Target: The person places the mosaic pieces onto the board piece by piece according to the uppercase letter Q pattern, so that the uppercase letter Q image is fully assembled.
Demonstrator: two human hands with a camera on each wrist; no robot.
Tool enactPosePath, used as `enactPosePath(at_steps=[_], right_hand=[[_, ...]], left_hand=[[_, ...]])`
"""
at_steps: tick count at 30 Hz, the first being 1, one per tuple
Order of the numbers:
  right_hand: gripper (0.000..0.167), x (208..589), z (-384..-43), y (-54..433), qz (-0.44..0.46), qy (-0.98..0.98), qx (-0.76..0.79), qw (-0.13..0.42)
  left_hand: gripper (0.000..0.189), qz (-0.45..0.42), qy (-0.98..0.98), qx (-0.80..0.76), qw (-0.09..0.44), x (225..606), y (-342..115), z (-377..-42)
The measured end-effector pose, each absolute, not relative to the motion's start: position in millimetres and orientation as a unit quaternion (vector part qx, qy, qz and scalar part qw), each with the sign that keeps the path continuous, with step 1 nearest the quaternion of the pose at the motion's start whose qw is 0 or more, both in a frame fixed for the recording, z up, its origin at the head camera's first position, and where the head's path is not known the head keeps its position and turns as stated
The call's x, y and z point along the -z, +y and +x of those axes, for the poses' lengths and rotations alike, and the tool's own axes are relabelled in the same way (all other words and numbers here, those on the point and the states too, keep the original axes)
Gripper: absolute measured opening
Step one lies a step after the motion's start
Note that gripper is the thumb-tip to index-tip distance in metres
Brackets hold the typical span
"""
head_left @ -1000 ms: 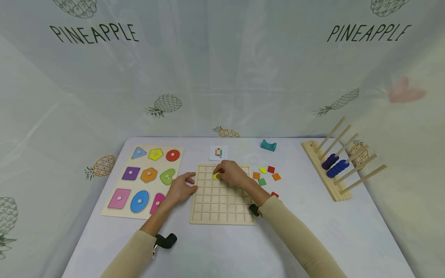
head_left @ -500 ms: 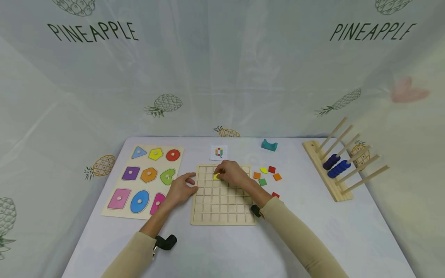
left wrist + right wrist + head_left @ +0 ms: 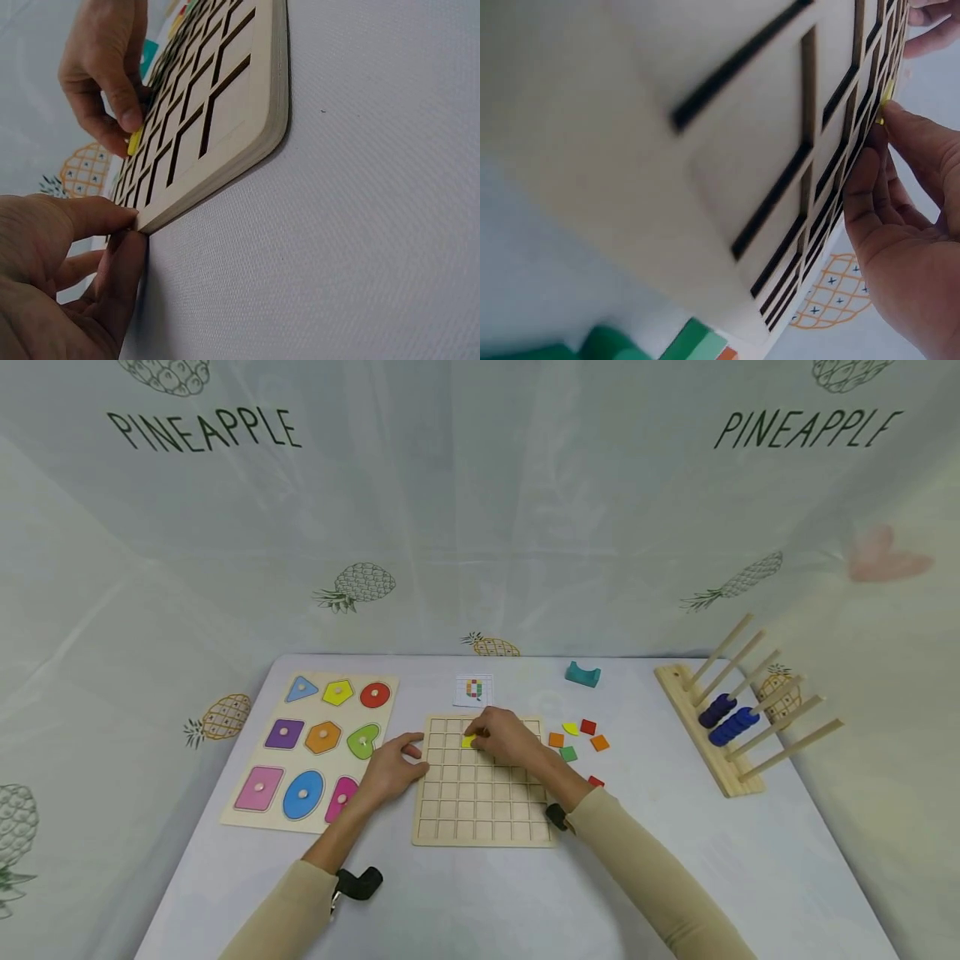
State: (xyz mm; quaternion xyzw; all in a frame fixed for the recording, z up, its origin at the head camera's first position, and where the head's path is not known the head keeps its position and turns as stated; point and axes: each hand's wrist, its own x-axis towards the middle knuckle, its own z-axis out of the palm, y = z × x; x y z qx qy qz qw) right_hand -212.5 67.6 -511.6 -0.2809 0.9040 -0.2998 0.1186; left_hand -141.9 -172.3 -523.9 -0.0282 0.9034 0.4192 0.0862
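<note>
My right hand [image 3: 504, 739] is over the upper part of a wooden grid board [image 3: 480, 818], pinching a small yellow tile [image 3: 468, 742] between thumb and fingertips. In the left wrist view the yellow tile [image 3: 134, 141] is right at the grid cells. My left hand [image 3: 392, 768] lies at the board's left edge, index finger and thumb tips touching its rim, the fingers fairly straight. The right wrist view shows the right hand [image 3: 907, 195] low over the grid, with the yellow tile [image 3: 887, 91] at its fingertip.
Loose tiles lie right of the board, among them a green tile [image 3: 568, 753] and an orange tile [image 3: 599, 742]. A pattern card [image 3: 473, 691] lies behind it. A shape puzzle [image 3: 311, 752] is at left, a teal block [image 3: 582, 674] behind, and a pegged bead rack [image 3: 712, 727] at right.
The right hand stays at the same part of the grid with the yellow tile, and the left hand keeps its place at the edge. The head view has shifted slightly.
</note>
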Motion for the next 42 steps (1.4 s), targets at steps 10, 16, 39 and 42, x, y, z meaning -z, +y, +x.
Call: enactPosePath(at_steps=[10,16,39,42], right_hand=[[0.028,510,-210,71,-0.295,0.906,0.284,0.11],[0.028,504,-207,78,-0.281,0.908,0.287,0.121],[0.03,497,-206,215,-0.144,0.933,0.314,0.101],[0.031,497,-208,233,-0.123,0.936,0.315,0.097]], left_hand=[[0.058,-0.031,0.902,-0.423,0.083,522,-170,-140],[0.057,-0.033,0.905,-0.416,0.082,523,-170,-140],[0.056,-0.037,0.901,-0.422,0.087,523,-172,-140],[0.056,-0.035,0.9,-0.425,0.088,524,-172,-140]])
